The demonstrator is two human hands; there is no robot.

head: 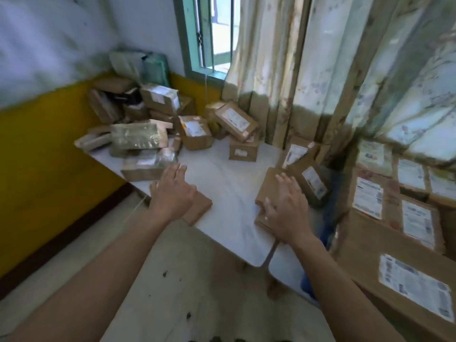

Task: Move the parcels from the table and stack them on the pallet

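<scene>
A white table [229,193] carries several brown cardboard parcels, piled thickest at its far left corner [158,99]. My left hand [172,193] hovers open, fingers spread, over a small flat brown parcel [198,211] at the table's near left edge. My right hand [287,208] lies open with fingers spread on a flat brown parcel [267,191] at the near right edge; whether it grips the parcel is unclear. To the right, a stack of labelled parcels [394,218] fills the space; the pallet beneath is hidden.
A yellow and white wall runs along the left. A window [212,38] and floral curtains [320,70] stand behind the table. Two labelled parcels [311,178] lean at the table's right edge. Stained concrete floor [185,280] lies in front.
</scene>
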